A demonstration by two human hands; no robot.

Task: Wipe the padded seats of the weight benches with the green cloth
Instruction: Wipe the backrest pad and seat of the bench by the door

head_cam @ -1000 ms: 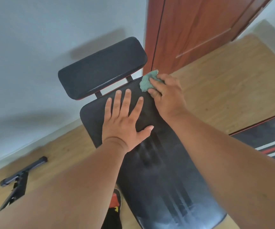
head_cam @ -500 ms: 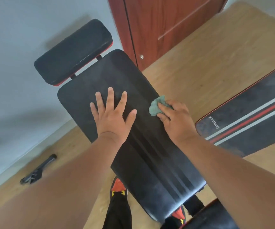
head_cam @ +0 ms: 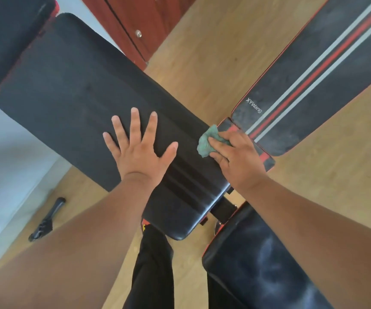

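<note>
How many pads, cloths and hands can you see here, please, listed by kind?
Black pads: 5: headrest, long pad, striped pad, small pad beside the right hand, near pad
Green cloths: 1: cloth
Hands: 2: left hand, right hand
Total: 8

arms [head_cam: 73, 248] — bare, sleeveless; trousers [head_cam: 153, 268] — black | red-yellow patch

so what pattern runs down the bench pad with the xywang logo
Black with a red stripe between two grey ones, in the head view.
</note>
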